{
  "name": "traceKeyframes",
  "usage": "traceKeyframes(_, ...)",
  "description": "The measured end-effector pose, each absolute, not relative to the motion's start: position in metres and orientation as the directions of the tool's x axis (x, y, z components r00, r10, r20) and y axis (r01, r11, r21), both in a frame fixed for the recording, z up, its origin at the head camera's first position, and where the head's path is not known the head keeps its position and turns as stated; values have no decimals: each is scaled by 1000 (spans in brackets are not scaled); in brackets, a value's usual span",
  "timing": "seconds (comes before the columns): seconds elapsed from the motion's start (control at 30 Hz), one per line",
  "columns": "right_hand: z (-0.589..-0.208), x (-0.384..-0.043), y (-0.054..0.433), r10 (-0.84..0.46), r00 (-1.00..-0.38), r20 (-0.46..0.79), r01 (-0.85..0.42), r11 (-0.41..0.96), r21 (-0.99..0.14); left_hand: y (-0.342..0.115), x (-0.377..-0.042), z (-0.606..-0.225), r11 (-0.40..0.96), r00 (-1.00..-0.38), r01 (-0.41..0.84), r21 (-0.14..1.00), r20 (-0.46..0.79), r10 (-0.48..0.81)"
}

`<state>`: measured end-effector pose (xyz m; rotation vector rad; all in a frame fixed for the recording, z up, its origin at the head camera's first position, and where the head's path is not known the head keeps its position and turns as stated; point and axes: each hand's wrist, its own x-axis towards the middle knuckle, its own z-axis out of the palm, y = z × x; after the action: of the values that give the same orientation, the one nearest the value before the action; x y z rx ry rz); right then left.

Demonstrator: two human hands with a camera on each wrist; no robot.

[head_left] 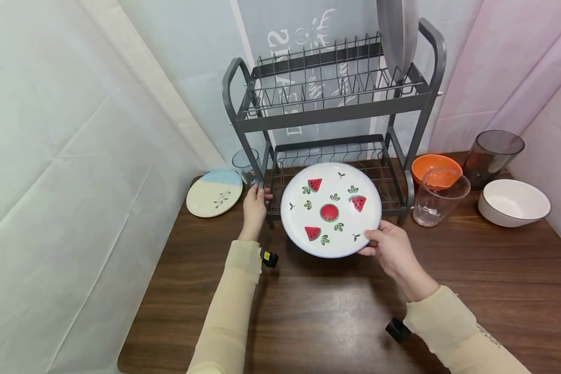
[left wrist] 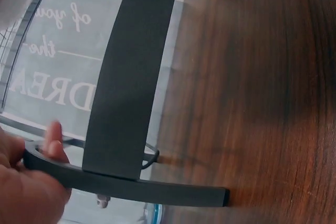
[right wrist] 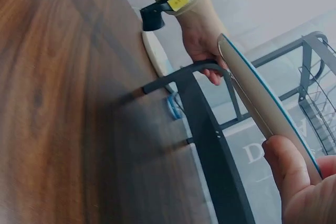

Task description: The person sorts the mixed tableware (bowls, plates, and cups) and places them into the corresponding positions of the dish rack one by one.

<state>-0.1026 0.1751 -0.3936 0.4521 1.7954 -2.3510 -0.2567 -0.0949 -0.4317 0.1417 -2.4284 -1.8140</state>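
My right hand (head_left: pixel 392 249) pinches the rim of a large white plate (head_left: pixel 329 212) with watermelon designs, thumb on its face and fingers beneath. The plate is tilted, held in front of the lower tier of a dark two-tier dish rack (head_left: pixel 336 112). Seen edge-on in the right wrist view, the plate (right wrist: pixel 262 98) has a blue rim. My left hand (head_left: pixel 254 210) grips the front left upright of the rack, and the left wrist view shows fingers curled round that dark frame (left wrist: pixel 123 77).
Left of the rack lie a cream-and-blue plate (head_left: pixel 210 200) and a clear glass (head_left: pixel 245 163). At right stand an orange bowl (head_left: pixel 432 163), a clear cup (head_left: pixel 435 208), a smoky cup (head_left: pixel 491 156) and a white bowl (head_left: pixel 514 208). A pan-like round (head_left: pixel 399 36) stands upright on the upper tier.
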Motion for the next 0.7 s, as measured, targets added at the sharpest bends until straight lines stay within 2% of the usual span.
traceKeyframes(0.17, -386, -105, 184, 76, -960, -270, 240, -279, -930, -98, -261, -431, 262, -997, -7, 965, 13, -74)
traceKeyframes(0.37, -378, -109, 192, 75, -977, -197, 161, -343, -926, -102, -263, -426, 168, -998, -70, 983, -68, -15)
traceKeyframes(0.53, -372, -111, 196, 63, -984, -169, 133, -379, -916, -102, -258, -416, 150, -994, -113, 982, -113, -4)
traceKeyframes(0.7, -367, -112, 196, 69, -989, -128, 93, -376, -922, -103, -259, -419, 138, -996, -93, 986, -93, -9)
